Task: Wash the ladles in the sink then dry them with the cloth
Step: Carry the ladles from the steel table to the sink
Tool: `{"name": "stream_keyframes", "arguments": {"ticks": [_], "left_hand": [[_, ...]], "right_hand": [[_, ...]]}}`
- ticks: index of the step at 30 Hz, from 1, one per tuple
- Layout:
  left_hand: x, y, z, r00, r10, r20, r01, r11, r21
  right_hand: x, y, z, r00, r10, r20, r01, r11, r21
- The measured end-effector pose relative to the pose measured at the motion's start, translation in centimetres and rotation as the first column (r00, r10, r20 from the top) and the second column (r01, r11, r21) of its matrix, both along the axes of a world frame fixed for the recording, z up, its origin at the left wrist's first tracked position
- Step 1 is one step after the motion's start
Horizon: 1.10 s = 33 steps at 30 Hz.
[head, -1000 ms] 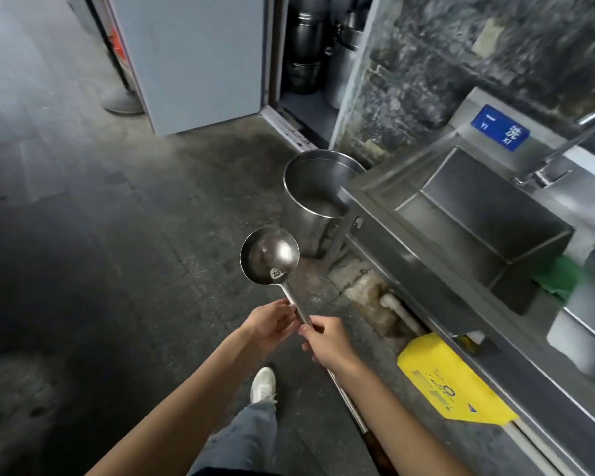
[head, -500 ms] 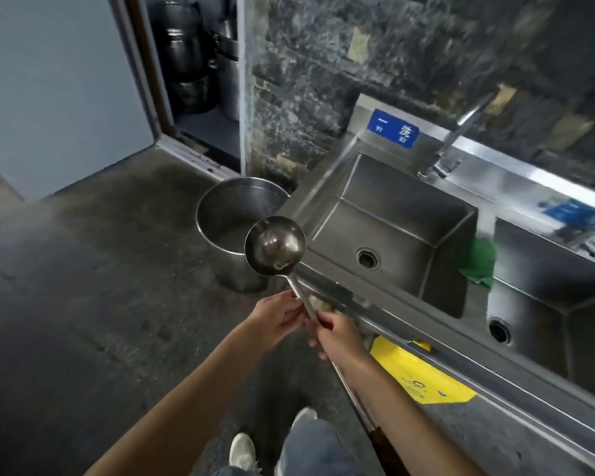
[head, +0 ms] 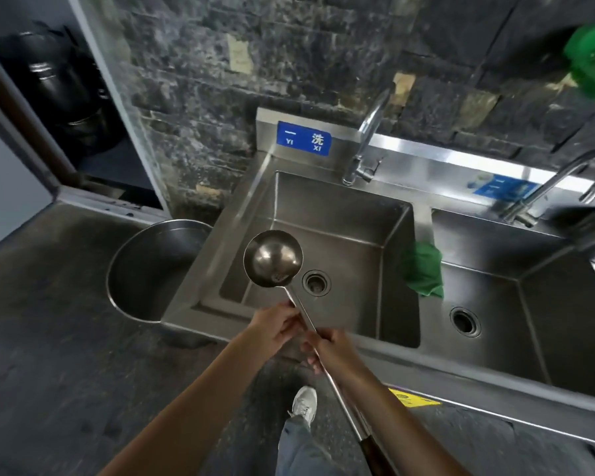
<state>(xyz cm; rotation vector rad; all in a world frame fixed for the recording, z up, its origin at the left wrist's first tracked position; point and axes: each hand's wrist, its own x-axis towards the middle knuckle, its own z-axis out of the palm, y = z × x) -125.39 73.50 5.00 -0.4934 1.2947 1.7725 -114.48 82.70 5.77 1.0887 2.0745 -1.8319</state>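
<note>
A dark, stained concrete floor (head: 48,355) runs up to a steel double sink (head: 423,218) against a rough stone wall. Nearest, the right hand (head: 330,348) and left hand (head: 277,326) both close around the long metal handle of a ladle (head: 273,259), whose bowl hangs over the left basin beside the drain. A green cloth (head: 421,269) drapes the divider; a steel pot (head: 151,269) stands left.

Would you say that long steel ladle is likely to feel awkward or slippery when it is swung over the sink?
Probably stiff: the ladle looks all metal. Likely bowl-heavy, as both the left hand and right hand grip the shaft. Its polished shaft may turn slippery once wet.
</note>
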Motion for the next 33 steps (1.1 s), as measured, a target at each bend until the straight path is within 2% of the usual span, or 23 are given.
{"name": "stream_keyframes", "arguments": {"ticks": [4, 7, 11, 16, 22, 26, 29, 33], "left_hand": [[-3.2, 6.8, -1.2, 0.999, -0.016, 0.052, 0.016, 1.000, -0.011], [-4.7, 11.5, -1.7, 0.990, -0.105, 0.090, 0.112, 0.992, -0.066], [-5.5, 16.4, -3.3, 0.974, -0.203, 0.103, 0.211, 0.975, -0.064], [-5.0, 20.2, -5.7, 0.937, -0.331, 0.111, 0.342, 0.934, -0.103], [-4.7, 22.6, -7.7, 0.886, -0.430, 0.176, 0.448, 0.891, -0.079], [-5.0, 24.1, -8.8, 0.773, -0.605, 0.191, 0.625, 0.778, -0.064], [-5.7, 25.2, -9.8, 0.707, -0.678, 0.202, 0.703, 0.705, -0.094], [-5.6, 26.1, -11.1, 0.553, -0.809, 0.199, 0.832, 0.550, -0.078]], "right_hand": [[-3.6, 6.3, -1.4, 0.995, -0.086, 0.060, 0.081, 0.994, 0.073], [-5.8, 10.8, -3.0, 0.985, -0.131, 0.110, 0.122, 0.989, 0.083], [-8.3, 15.9, -5.5, 0.967, -0.157, 0.201, 0.125, 0.979, 0.163], [-10.4, 20.6, -8.7, 0.935, -0.224, 0.274, 0.183, 0.969, 0.167], [-12.3, 24.5, -12.4, 0.883, -0.320, 0.345, 0.277, 0.946, 0.167], [-13.3, 26.1, -14.6, 0.864, -0.335, 0.376, 0.303, 0.942, 0.144], [-14.1, 27.4, -16.4, 0.853, -0.328, 0.406, 0.294, 0.945, 0.146], [-14.9, 29.3, -18.5, 0.848, -0.341, 0.405, 0.303, 0.940, 0.157]]}}
